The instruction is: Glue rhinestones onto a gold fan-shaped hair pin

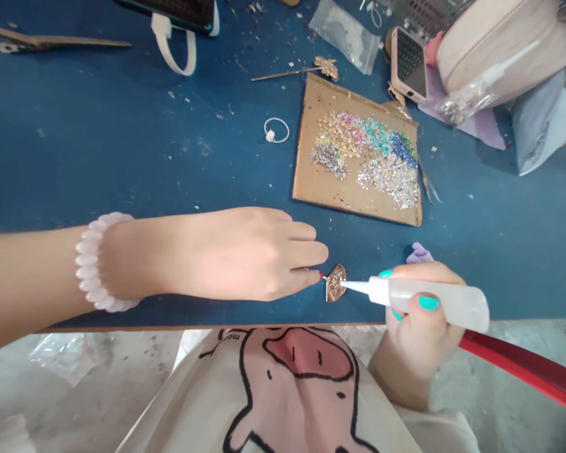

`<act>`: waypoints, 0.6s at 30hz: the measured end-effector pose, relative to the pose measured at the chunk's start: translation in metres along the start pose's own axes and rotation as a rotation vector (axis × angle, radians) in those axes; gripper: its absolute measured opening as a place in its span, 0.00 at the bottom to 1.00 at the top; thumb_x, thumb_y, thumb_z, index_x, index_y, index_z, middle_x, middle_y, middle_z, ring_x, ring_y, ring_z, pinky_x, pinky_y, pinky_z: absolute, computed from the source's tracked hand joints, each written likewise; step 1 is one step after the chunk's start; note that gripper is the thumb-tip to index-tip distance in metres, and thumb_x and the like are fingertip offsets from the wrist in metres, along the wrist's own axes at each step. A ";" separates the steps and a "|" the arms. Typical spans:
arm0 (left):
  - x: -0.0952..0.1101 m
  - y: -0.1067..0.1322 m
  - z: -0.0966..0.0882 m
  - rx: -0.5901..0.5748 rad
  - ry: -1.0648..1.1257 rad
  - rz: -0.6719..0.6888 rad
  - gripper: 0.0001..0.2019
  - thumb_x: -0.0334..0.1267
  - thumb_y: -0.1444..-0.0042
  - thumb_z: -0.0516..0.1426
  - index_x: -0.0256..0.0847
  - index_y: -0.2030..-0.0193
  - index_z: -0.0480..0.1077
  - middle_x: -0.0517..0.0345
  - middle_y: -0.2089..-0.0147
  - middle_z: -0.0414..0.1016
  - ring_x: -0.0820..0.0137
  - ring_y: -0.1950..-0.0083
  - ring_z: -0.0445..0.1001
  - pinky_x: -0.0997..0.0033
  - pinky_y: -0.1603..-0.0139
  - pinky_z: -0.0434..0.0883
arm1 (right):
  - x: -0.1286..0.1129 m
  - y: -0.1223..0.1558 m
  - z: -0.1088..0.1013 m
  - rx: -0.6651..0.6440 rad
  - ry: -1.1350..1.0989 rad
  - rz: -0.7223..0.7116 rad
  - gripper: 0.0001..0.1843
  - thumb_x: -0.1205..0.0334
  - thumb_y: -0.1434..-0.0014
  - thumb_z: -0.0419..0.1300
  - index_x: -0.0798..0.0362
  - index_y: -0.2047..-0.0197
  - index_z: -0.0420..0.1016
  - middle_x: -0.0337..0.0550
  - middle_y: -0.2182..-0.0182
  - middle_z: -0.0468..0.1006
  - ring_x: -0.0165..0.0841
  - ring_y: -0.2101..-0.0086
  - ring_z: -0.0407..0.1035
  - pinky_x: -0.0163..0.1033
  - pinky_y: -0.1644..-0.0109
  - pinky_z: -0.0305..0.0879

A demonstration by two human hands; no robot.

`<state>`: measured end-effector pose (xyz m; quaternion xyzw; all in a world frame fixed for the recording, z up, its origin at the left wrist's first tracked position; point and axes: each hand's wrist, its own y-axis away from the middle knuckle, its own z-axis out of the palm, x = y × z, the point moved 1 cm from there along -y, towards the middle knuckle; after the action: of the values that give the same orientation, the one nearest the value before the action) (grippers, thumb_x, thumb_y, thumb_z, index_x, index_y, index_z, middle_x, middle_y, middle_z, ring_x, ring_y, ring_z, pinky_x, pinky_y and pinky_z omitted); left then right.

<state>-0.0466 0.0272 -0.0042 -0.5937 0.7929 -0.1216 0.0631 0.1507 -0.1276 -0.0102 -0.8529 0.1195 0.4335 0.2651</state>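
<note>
My left hand (245,255), with a pale pink bead bracelet (97,261) on the wrist, lies on the blue table (122,157). Its fingers are pressed together, pinching the stem of a small fan-shaped gold ornament (334,283) near the table's front edge. My right hand (417,314), with turquoise nails, grips a small clear glue bottle (434,301). The bottle's white nozzle tip touches the ornament's right side.
A cardboard sheet (321,94) with heaps of coloured rhinestones lies behind the hands. Farther back are a white ring (277,130), a gold hairpin (306,68), a phone (409,63), plastic bags and a pink pouch (500,44). A red chair edge (523,365) is at the right.
</note>
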 end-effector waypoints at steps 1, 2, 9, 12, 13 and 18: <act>0.000 0.000 0.000 0.001 -0.004 0.000 0.17 0.23 0.38 0.44 0.36 0.58 0.73 0.51 0.63 0.70 0.63 0.65 0.67 0.64 0.67 0.63 | 0.000 0.000 0.000 -0.005 -0.017 -0.018 0.14 0.52 0.43 0.57 0.52 0.72 0.74 0.40 0.75 0.73 0.32 0.74 0.67 0.44 0.65 0.64; 0.000 0.000 0.000 0.003 -0.007 -0.001 0.17 0.23 0.38 0.44 0.37 0.58 0.73 0.51 0.63 0.70 0.63 0.65 0.67 0.64 0.67 0.63 | 0.000 0.000 0.000 -0.009 -0.028 -0.029 0.13 0.53 0.43 0.57 0.52 0.71 0.74 0.40 0.75 0.73 0.32 0.74 0.67 0.44 0.65 0.64; -0.001 0.000 -0.001 -0.056 0.033 -0.032 0.20 0.24 0.37 0.41 0.40 0.56 0.73 0.51 0.62 0.72 0.64 0.63 0.68 0.65 0.66 0.64 | 0.000 0.001 0.000 0.011 -0.054 -0.009 0.13 0.52 0.44 0.58 0.53 0.72 0.74 0.41 0.76 0.73 0.33 0.75 0.67 0.44 0.67 0.64; 0.000 -0.001 -0.002 -0.063 0.078 -0.054 0.19 0.24 0.37 0.43 0.41 0.56 0.73 0.51 0.62 0.72 0.64 0.63 0.69 0.65 0.65 0.65 | 0.000 0.001 0.000 0.025 -0.056 -0.008 0.14 0.52 0.44 0.58 0.53 0.72 0.74 0.41 0.75 0.74 0.32 0.75 0.68 0.43 0.68 0.64; 0.000 -0.001 -0.002 -0.062 0.086 -0.056 0.19 0.24 0.37 0.43 0.41 0.56 0.73 0.51 0.62 0.72 0.64 0.62 0.69 0.65 0.65 0.65 | 0.000 0.001 0.000 0.024 -0.058 -0.012 0.13 0.52 0.43 0.58 0.53 0.72 0.74 0.40 0.75 0.74 0.32 0.75 0.68 0.43 0.68 0.64; 0.000 0.001 -0.001 -0.051 0.060 -0.037 0.20 0.23 0.36 0.42 0.40 0.57 0.73 0.51 0.62 0.72 0.64 0.63 0.68 0.65 0.65 0.64 | -0.002 0.000 0.001 0.015 -0.056 -0.048 0.12 0.54 0.43 0.58 0.53 0.71 0.74 0.39 0.75 0.74 0.31 0.75 0.68 0.42 0.67 0.64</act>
<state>-0.0475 0.0273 -0.0034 -0.6056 0.7863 -0.1204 0.0217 0.1491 -0.1274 -0.0094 -0.8412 0.0948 0.4497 0.2849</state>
